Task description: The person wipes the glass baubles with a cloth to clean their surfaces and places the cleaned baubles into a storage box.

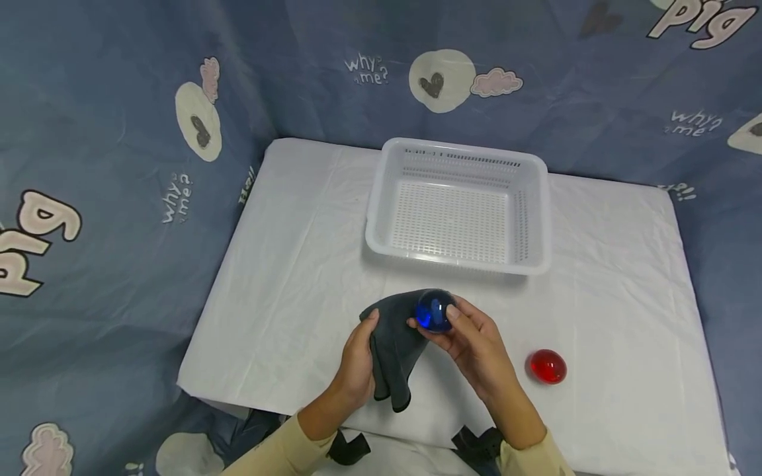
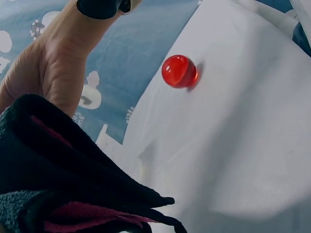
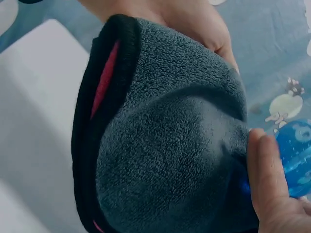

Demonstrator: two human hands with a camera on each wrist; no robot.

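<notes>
My left hand (image 1: 358,360) grips a dark grey cloth (image 1: 394,344) with black edging, its thumb on top and the folds hanging down. In the right wrist view the cloth (image 3: 165,131) looks fuzzy, with a pink inner side at the edge. A clear blue ball (image 1: 433,311) is pinched between the thumb and fingers of my right hand (image 1: 476,344), right at the cloth's upper right part. In the right wrist view the blue ball (image 3: 295,158) shows behind the fingers. To the right of my right hand, a clear red ball (image 1: 548,367) lies on the white table covering.
A white plastic basket (image 1: 381,198) with perforated sides and floor stands at the back of the white-covered table (image 1: 286,264). Blue patterned fabric (image 1: 321,86) hangs behind and at both sides. Black straps (image 1: 350,449) lie near the wrists at the front edge.
</notes>
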